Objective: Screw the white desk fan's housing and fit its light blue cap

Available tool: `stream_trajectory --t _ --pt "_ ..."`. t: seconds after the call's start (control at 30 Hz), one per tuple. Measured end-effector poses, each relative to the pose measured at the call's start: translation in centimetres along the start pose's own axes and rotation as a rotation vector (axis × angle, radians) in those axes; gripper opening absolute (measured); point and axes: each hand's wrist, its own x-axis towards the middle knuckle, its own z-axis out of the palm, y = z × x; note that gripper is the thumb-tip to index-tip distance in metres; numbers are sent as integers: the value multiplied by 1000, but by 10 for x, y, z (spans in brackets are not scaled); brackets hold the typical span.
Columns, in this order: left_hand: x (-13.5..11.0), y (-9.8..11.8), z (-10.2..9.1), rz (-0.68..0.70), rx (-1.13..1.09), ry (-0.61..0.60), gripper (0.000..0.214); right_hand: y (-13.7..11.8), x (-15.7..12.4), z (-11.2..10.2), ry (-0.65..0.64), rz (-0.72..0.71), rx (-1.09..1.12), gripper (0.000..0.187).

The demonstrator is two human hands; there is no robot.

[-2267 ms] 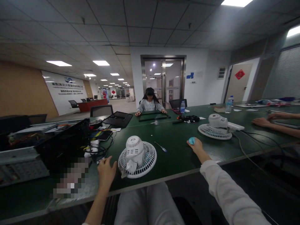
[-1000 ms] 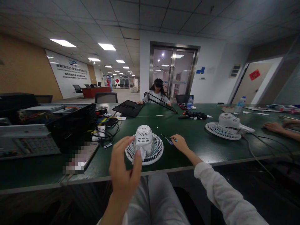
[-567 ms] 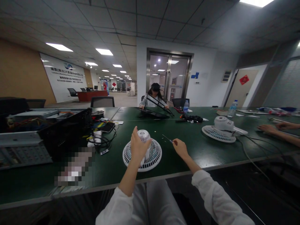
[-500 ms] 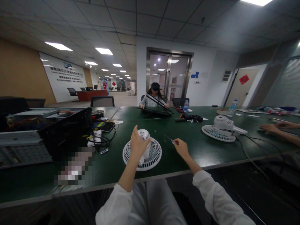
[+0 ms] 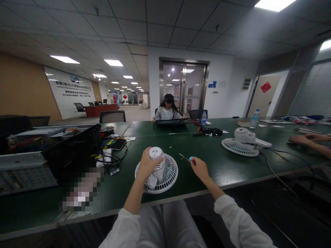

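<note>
A small white fan (image 5: 165,175) lies face down on the green table (image 5: 204,144), its round motor housing pointing up. My left hand (image 5: 147,165) is wrapped round that housing. My right hand (image 5: 198,167) is just right of the fan and pinches a small screwdriver (image 5: 186,158) with a blue handle, its thin shaft pointing up and left above the table.
A second white fan (image 5: 239,142) with a cable lies at the right. An open computer case (image 5: 49,148) and tangled wires stand at the left. A person sits opposite with a dark flat panel (image 5: 172,121). Another person's hands (image 5: 303,139) rest at the far right.
My left hand rose from the table's edge, reached the fan and closed round its motor housing. My right hand picked up the screwdriver and lifted it. The person opposite laid the panel flat.
</note>
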Motion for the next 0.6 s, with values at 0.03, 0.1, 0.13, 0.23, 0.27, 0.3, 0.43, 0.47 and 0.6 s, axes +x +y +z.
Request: stream_trajectory --t 0.03,0.1,0.13,0.23,0.27,0.3,0.43,0.47,0.6 --pt "-1 0 1 4 -1 4 68 -1 -3 0 -14 4 -25 19" --pt "-3 0 1 19 -13 11 65 -1 -8 -2 -40 11 -78 19" --pt "-4 0 1 26 -20 12 64 -2 -10 -2 -51 14 -105 20" --pt "-7 1 1 37 -30 2 62 -5 -11 -5 -69 -5 -163 22" --pt "-8 1 1 38 -28 -3 62 -7 -8 -6 -74 -25 -172 24" --pt "-9 1 1 40 -27 -6 63 -10 -5 -7 -82 -51 -174 26" --pt "-11 2 3 48 -31 -8 63 -26 21 -5 -155 -151 -162 32" --pt "-12 2 4 46 -35 -7 63 -29 29 -3 -177 -159 -163 32" --pt "-14 5 5 65 -51 22 59 -41 53 11 -244 -126 -197 23"
